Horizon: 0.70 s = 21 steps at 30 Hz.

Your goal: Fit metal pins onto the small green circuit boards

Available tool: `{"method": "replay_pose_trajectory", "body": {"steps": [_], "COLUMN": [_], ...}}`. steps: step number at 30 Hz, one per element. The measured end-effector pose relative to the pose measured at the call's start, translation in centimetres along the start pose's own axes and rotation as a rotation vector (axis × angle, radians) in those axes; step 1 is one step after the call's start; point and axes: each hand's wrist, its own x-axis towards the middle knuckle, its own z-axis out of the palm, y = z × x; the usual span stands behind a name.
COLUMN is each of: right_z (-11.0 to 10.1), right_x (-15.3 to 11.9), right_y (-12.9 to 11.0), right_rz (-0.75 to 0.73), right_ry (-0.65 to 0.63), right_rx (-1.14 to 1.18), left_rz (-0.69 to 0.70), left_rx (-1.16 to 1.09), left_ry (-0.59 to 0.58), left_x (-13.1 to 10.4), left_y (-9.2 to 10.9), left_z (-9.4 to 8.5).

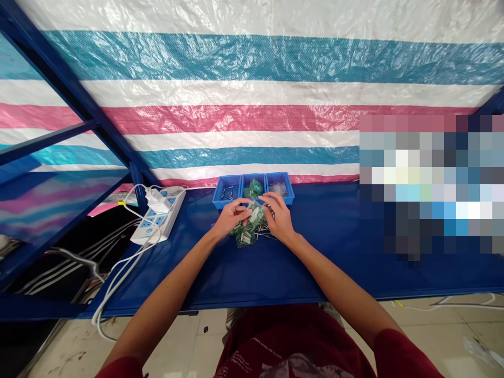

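A small green-tinted clear plastic packet [256,212] with pale pieces inside is held above the table between my two hands. My left hand [231,217] pinches its left side between thumb and fingers. My right hand [279,218] is closed at its right side, fingers curved; its exact contact is partly hidden. Below lie more green packets [245,237] and a loose heap of thin metal screws or pins [266,230]. Just beyond my hands stand three joined blue bins: the left bin [214,198] has a few metal pieces, the middle one green packets, the right one clear packets.
A white power strip [157,220] with plugs and looping white cables [114,283] lies left on the blue table [252,283]. A blue metal frame [84,102] rises at the left. Striped sheeting [252,121] hangs behind. The right side is pixelated.
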Motion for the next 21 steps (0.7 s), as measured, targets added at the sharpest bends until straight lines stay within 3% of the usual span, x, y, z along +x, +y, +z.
{"method": "replay_pose_trajectory", "body": {"steps": [6,12,17,21], "right_z": [0.25,0.36,0.5,0.25], "right_x": [-0.01,-0.07,-0.17,-0.1], "right_y": [0.47,0.58,0.45,0.12], "right_rz": [-0.048,0.047,0.086,0.035], "right_ry": [0.003,0.04,0.056,0.039], "right_rx": [-0.024,-0.037,-0.039,0.017], "left_rz": [-0.006,0.248,0.189,0.142], "left_rx": [0.032,0.135,0.209,0.086], "left_ry": [0.003,0.0,0.102,0.124], "left_x": [-0.1,-0.04,-0.17,-0.13], "left_y": [0.13,-0.03,-0.41,-0.19], "left_z": [-0.11,-0.23,-0.04,0.0]}}
